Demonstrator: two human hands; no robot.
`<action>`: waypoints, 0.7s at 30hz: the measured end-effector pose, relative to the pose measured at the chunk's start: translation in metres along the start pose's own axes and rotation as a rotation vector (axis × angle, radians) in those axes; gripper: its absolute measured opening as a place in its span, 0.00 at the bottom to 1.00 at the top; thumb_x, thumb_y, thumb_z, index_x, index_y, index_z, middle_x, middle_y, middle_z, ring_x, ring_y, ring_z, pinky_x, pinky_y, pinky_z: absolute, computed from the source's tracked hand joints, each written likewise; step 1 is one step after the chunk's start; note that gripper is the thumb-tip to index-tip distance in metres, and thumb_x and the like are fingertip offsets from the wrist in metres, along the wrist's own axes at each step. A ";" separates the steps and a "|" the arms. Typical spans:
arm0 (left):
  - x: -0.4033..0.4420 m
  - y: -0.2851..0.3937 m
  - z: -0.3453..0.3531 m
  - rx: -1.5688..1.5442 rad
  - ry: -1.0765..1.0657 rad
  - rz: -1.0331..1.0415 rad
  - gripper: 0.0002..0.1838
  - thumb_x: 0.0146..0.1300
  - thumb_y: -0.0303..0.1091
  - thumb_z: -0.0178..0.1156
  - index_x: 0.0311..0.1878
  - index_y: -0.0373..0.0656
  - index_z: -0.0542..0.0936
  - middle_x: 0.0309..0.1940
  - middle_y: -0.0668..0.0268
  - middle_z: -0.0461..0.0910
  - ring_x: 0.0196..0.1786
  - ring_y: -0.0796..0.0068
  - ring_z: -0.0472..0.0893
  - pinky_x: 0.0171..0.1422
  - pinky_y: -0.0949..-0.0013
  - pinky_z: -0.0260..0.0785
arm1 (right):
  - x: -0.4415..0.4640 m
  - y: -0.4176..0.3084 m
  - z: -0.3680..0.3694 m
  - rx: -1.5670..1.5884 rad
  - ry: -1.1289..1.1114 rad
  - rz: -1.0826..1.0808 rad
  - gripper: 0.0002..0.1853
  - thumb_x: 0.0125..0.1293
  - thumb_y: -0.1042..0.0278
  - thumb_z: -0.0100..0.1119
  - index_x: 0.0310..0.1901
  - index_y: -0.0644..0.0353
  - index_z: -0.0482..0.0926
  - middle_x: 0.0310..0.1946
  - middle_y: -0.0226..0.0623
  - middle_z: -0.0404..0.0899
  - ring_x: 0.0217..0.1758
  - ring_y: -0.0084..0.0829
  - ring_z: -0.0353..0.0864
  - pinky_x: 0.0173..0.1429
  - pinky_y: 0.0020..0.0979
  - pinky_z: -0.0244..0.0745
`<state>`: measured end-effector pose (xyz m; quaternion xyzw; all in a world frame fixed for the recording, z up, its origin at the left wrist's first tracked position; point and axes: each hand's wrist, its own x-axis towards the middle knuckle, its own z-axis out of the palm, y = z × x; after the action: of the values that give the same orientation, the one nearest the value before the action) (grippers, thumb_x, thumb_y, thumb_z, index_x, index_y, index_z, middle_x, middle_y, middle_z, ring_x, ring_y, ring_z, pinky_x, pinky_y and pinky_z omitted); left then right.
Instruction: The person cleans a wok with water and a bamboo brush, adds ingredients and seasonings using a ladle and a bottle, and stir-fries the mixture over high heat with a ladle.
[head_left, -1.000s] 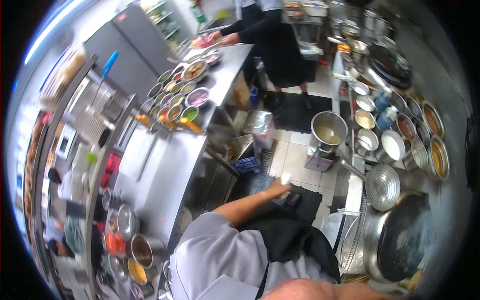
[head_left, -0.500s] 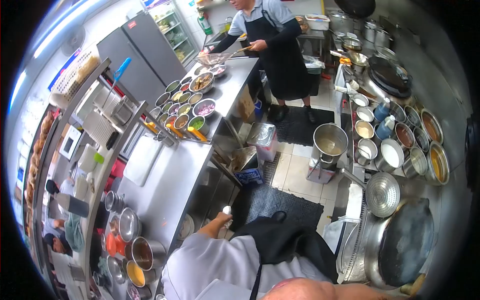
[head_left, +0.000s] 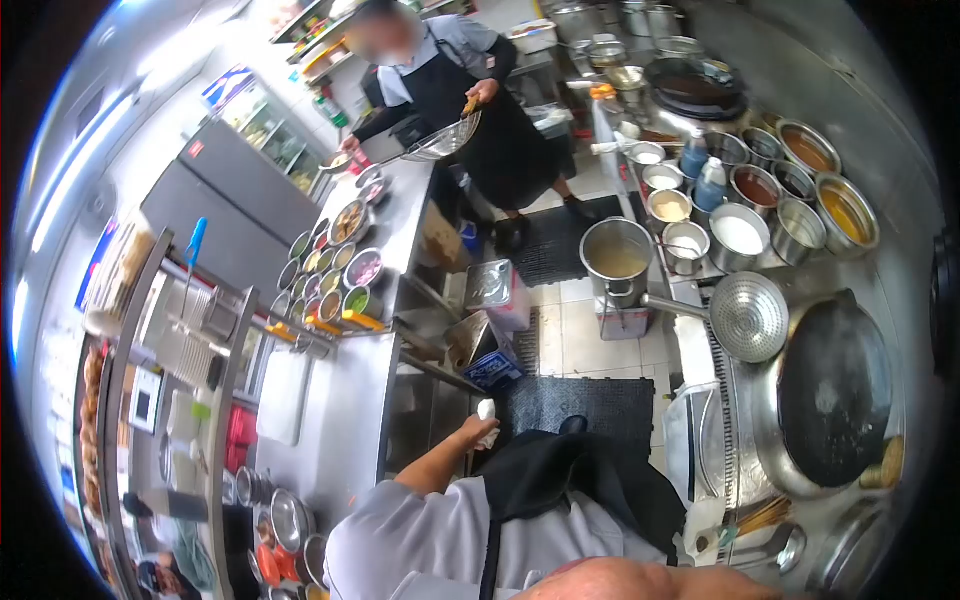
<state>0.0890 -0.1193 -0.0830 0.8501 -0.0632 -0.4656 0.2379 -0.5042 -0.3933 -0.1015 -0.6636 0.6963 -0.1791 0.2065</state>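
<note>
My left hand (head_left: 481, 434) is closed around a crumpled white cloth (head_left: 487, 411), held low beside the front of my black apron (head_left: 570, 480). It hangs between the steel counter on the left and the dark floor mat (head_left: 610, 405). My right hand is out of view. On the right, a large skimmer (head_left: 748, 317) rests with its long handle pointing left, beside a big dark wok (head_left: 835, 390). Below them lie a bundle of thin sticks (head_left: 762, 516) and a ladle (head_left: 785, 548).
Across the aisle, a co-worker (head_left: 450, 90) holds a wire strainer (head_left: 445, 138). A tall pot (head_left: 616, 262) stands in the aisle near a blue-printed box (head_left: 490, 352). Several ingredient bowls line the left counter (head_left: 345, 385); sauce pots (head_left: 742, 235) crowd the right.
My view has swung to the right, showing more beside the wok. The co-worker has raised the strainer off the counter and turned. My left hand keeps the white cloth.
</note>
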 end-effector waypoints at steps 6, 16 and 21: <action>0.027 0.031 0.016 -0.119 -0.115 0.025 0.22 0.54 0.49 0.64 0.42 0.41 0.79 0.31 0.66 0.80 0.27 0.72 0.79 0.25 0.70 0.68 | -0.135 -0.008 0.066 0.000 -0.165 -0.213 0.13 0.63 0.64 0.54 0.42 0.65 0.78 0.39 0.51 0.82 0.41 0.48 0.82 0.46 0.41 0.75; 0.035 0.235 0.163 0.085 -0.700 0.529 0.26 0.56 0.35 0.57 0.57 0.34 0.68 0.43 0.59 0.75 0.42 0.70 0.77 0.41 0.68 0.72 | -0.209 0.007 -0.059 0.177 0.174 0.538 0.13 0.60 0.72 0.58 0.46 0.66 0.75 0.32 0.47 0.82 0.30 0.41 0.82 0.33 0.37 0.77; -0.024 0.332 0.257 0.384 -0.919 1.048 0.36 0.50 0.33 0.62 0.61 0.28 0.63 0.47 0.51 0.75 0.46 0.64 0.78 0.52 0.65 0.72 | -0.241 -0.036 -0.034 -0.027 0.162 0.982 0.31 0.49 0.69 0.65 0.55 0.69 0.66 0.45 0.62 0.75 0.49 0.58 0.76 0.54 0.46 0.74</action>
<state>-0.0978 -0.4919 -0.0272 0.4534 -0.6367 -0.5814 0.2259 -0.4833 -0.1561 -0.0411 -0.2440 0.9427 -0.1026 0.2033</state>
